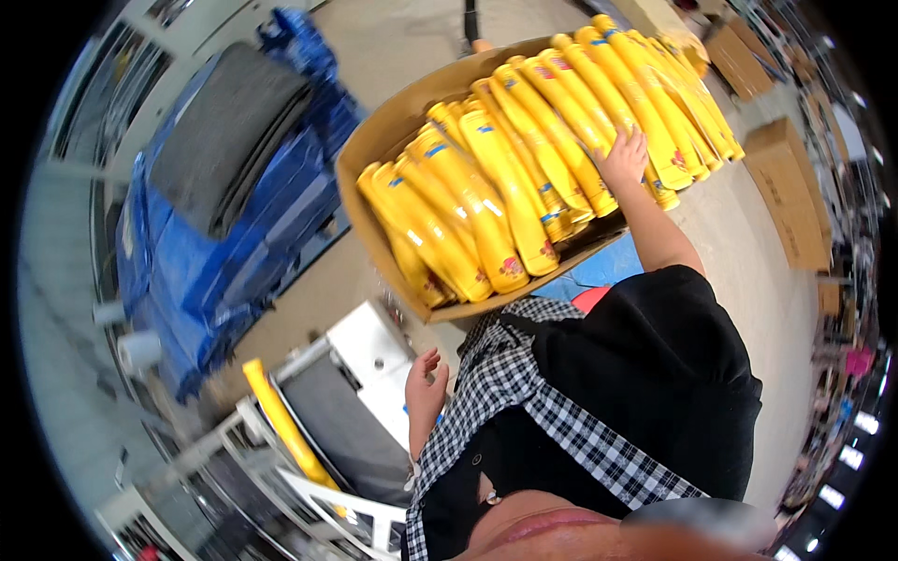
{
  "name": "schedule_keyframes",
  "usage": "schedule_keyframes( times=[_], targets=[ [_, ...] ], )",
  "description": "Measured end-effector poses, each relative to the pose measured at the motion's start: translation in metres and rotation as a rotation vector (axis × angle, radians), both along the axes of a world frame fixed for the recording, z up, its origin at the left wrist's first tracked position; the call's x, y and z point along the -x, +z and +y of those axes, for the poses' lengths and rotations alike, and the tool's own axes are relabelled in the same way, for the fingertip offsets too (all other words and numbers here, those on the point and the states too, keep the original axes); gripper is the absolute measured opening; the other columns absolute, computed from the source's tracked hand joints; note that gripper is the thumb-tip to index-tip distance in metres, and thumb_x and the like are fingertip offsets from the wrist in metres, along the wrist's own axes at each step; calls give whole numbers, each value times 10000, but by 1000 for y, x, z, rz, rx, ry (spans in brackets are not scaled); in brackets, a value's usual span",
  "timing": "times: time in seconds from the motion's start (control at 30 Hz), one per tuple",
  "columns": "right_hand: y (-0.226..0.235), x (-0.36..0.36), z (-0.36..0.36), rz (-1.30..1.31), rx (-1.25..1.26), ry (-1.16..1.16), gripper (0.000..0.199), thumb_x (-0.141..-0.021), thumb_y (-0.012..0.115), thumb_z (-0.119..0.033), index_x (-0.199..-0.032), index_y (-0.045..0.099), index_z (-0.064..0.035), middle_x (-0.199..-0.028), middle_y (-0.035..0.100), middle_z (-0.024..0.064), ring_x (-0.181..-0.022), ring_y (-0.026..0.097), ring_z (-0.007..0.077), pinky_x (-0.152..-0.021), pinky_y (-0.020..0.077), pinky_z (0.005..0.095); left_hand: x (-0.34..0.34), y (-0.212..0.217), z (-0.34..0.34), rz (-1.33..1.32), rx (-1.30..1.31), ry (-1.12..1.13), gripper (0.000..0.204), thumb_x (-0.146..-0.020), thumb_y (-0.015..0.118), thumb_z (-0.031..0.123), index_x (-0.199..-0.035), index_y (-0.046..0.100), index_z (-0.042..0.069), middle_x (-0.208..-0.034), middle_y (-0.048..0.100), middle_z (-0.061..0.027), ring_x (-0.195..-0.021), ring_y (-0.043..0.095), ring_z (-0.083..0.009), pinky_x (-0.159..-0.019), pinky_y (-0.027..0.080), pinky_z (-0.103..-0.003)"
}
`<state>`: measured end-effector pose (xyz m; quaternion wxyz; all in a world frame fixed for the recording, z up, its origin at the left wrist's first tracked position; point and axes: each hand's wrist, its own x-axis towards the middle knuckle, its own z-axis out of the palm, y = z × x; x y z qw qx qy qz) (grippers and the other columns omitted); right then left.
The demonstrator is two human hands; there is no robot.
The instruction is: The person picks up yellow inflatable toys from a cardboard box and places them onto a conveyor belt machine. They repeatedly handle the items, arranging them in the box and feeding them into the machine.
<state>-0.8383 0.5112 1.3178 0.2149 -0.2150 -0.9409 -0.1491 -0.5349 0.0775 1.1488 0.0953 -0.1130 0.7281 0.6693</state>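
Observation:
A big open cardboard box [374, 140] holds several yellow bottles [486, 187] lying side by side in rows. My right hand [622, 154] reaches into the box from the black sleeve, and its fingers curl over one yellow bottle in the right part of the rows. My left hand [426, 379] hangs lower down, empty and with fingers apart, just beside a white machine top [369, 341]. A single yellow bottle [281, 421] lies on the grey belt of that machine, left of my left hand.
A blue tarpaulin-covered stack [215, 243] topped with grey mats stands at the left. Closed cardboard boxes [790, 187] sit on the concrete floor at the right. A white metal frame [337, 500] runs along the machine at the bottom left.

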Motion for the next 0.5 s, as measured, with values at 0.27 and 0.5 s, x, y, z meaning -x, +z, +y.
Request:
schedule_keyframes(
  times=[0.27,0.5],
  targets=[
    [42,145,253,-24,364,-229,1011,-714,686,-656,-1423,361,-12,-1479,338,222,-1384,319,325,-1110,314,433,143,-5,91,-169,64,-293,390,-878,644,153,-1235,569,15,-1133,659,-154,-1027,637,-224,-890,489,-334],
    [-9,211,304,-193,701,14,1160,-581,810,-631,-1412,358,40,-1384,471,248,-1293,470,319,-1064,388,392,189,-45,112,-283,242,-484,406,-896,623,197,-1238,552,-11,-1117,664,-157,-1043,641,-223,-905,492,-323]
  ],
)
